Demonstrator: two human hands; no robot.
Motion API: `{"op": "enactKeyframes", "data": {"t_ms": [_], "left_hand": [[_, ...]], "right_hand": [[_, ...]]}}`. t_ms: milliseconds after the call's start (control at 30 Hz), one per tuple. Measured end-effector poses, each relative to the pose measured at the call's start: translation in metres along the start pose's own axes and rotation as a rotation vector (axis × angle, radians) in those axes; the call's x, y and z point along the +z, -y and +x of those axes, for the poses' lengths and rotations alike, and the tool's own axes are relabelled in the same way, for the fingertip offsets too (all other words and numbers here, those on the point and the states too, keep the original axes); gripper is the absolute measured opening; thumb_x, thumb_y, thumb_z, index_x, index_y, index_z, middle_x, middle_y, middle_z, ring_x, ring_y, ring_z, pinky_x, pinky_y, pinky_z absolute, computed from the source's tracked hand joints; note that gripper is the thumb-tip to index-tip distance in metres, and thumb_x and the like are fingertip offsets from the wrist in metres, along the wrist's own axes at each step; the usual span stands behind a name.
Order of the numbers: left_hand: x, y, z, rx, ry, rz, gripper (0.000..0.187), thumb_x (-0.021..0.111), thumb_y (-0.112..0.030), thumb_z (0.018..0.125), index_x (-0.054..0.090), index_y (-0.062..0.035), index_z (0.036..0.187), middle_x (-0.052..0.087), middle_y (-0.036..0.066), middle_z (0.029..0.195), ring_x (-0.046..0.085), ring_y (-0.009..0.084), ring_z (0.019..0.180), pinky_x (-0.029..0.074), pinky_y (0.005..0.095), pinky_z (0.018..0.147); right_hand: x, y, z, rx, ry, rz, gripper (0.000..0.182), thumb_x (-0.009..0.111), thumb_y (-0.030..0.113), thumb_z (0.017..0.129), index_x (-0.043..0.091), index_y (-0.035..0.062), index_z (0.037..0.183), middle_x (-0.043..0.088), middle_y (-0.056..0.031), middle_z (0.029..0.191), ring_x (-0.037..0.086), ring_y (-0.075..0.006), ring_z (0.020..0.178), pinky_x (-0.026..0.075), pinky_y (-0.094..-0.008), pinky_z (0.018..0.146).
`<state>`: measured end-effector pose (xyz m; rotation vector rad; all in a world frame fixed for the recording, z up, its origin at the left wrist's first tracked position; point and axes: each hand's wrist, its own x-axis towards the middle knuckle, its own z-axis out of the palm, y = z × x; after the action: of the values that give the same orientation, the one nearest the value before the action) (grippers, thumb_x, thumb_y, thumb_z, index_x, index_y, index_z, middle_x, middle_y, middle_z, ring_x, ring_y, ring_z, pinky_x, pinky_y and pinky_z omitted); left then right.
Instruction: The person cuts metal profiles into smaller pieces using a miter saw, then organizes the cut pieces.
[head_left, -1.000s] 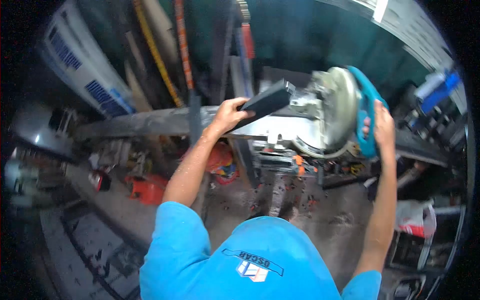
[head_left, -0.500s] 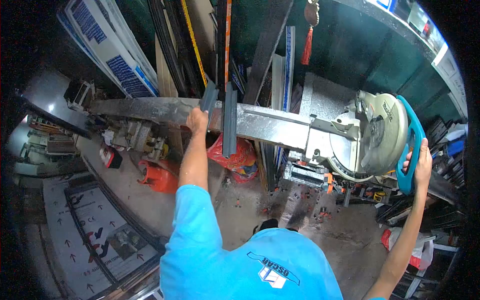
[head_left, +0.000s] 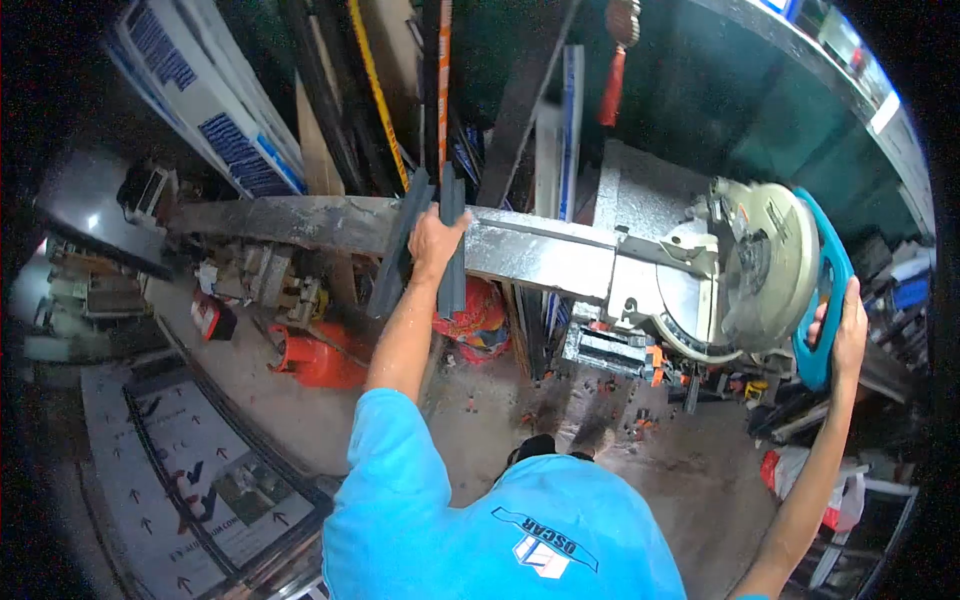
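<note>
My left hand (head_left: 436, 243) is closed around the upper part of a dark grey metal profile (head_left: 452, 285), with the thumb on its right side. Just left of it, a second grey profile (head_left: 392, 275) lies slanted across the long metal bench (head_left: 540, 250). Both pieces stick out over the bench's near edge. On the right, my right hand (head_left: 848, 330) is wrapped round the teal handle (head_left: 826, 285) of a cream miter saw (head_left: 770, 260). Much of the saw blade is hidden by the guard.
Long profiles (head_left: 375, 90) lean behind the bench. A red tassel (head_left: 613, 90) hangs above. Below are an orange gas cylinder (head_left: 318, 358), a red bag (head_left: 480, 325) and scattered offcuts on the floor. A plastic bag (head_left: 848, 498) lies at the lower right.
My left hand has moved right, from the left profile to the right one, and closed on it. The left profile now sits nearer to me and slanted. My right hand stays on the handle.
</note>
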<state>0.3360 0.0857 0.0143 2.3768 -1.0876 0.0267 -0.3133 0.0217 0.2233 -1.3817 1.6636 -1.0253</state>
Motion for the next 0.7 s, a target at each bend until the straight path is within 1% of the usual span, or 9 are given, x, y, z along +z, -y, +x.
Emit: {"op": "enactKeyframes", "data": {"t_ms": [100,200,300,333,367,433,467,600,700], "left_hand": [[0.023,0.019,0.008,-0.035,0.092,-0.056,0.035,0.069,-0.024,0.079,0.074,-0.0046,0.108,0.073,0.027,0.104,0.070,0.0462,0.100,0.056,0.0518,0.090],[0.000,0.006,-0.004,-0.104,0.101,-0.163,0.046,0.077,-0.025,0.082,0.071,-0.0051,0.123,0.074,0.021,0.116,0.071,0.0375,0.110,0.054,0.0457,0.096],[-0.005,0.015,-0.031,0.111,0.071,-0.356,0.048,0.079,-0.015,0.084,0.068,-0.0007,0.129,0.072,0.019,0.123,0.070,0.0326,0.112,0.053,0.0407,0.099],[-0.028,-0.005,-0.051,0.217,0.219,-0.432,0.047,0.078,-0.011,0.085,0.067,0.0020,0.129,0.071,0.019,0.125,0.069,0.0311,0.113,0.052,0.0389,0.100],[-0.046,-0.027,-0.069,0.315,0.362,-0.505,0.047,0.077,-0.007,0.086,0.065,0.0046,0.130,0.070,0.019,0.127,0.068,0.0296,0.115,0.051,0.0371,0.101],[-0.043,-0.061,-0.097,0.604,0.491,-0.465,0.047,0.077,-0.008,0.085,0.067,-0.0041,0.131,0.071,0.017,0.124,0.068,0.0292,0.115,0.050,0.0372,0.101],[-0.032,-0.077,-0.108,0.728,0.532,-0.481,0.047,0.078,-0.009,0.084,0.069,-0.0080,0.130,0.072,0.016,0.119,0.068,0.0305,0.112,0.051,0.0379,0.099],[0.023,-0.153,-0.141,1.006,0.499,-0.319,0.042,0.077,-0.014,0.083,0.072,-0.0162,0.125,0.070,0.009,0.099,0.065,0.0356,0.094,0.049,0.0463,0.082],[0.061,-0.197,-0.149,1.055,0.417,-0.152,0.039,0.076,-0.015,0.084,0.073,-0.0218,0.122,0.070,0.004,0.099,0.060,0.0287,0.104,0.043,0.0467,0.086]], "right_hand": [[0.008,0.008,-0.002,-0.030,0.025,0.081,0.059,0.044,0.063,0.104,0.056,0.0080,0.088,0.057,-0.0021,0.069,0.056,-0.0123,0.049,0.047,-0.0294,0.044],[0.008,0.024,-0.001,-0.051,0.061,0.102,0.058,0.046,0.063,0.104,0.058,0.0069,0.098,0.058,-0.0028,0.071,0.057,-0.0137,0.050,0.047,-0.0305,0.044],[0.010,0.052,0.004,-0.004,0.095,0.109,0.063,0.048,0.068,0.101,0.060,0.0057,0.101,0.059,-0.0070,0.071,0.059,-0.0174,0.048,0.049,-0.0337,0.043],[0.013,0.068,0.001,-0.032,0.075,0.044,0.076,0.044,0.074,0.099,0.060,0.0033,0.077,0.059,-0.0078,0.060,0.057,-0.0185,0.043,0.048,-0.0325,0.043],[0.015,0.080,0.000,-0.052,0.043,-0.006,0.080,0.043,0.076,0.097,0.061,0.0010,0.077,0.060,-0.0095,0.059,0.056,-0.0190,0.042,0.048,-0.0325,0.043],[0.008,0.089,0.023,0.017,0.046,-0.108,0.080,0.045,0.076,0.097,0.061,0.0000,0.078,0.059,-0.0085,0.059,0.057,-0.0189,0.044,0.050,-0.0330,0.045],[0.017,0.128,-0.001,0.064,0.026,0.047,0.071,0.039,0.058,0.107,0.063,-0.0035,0.081,0.058,-0.0124,0.062,0.055,-0.0219,0.045,0.048,-0.0379,0.044],[0.007,0.134,0.024,0.023,0.097,-0.015,0.074,0.039,0.060,0.106,0.063,-0.0043,0.081,0.059,-0.0140,0.063,0.056,-0.0231,0.045,0.051,-0.0381,0.046],[0.005,0.134,0.028,-0.071,0.051,-0.128,0.073,0.040,0.058,0.107,0.066,-0.0032,0.078,0.061,-0.0134,0.062,0.056,-0.0214,0.046,0.050,-0.0358,0.046]]}}
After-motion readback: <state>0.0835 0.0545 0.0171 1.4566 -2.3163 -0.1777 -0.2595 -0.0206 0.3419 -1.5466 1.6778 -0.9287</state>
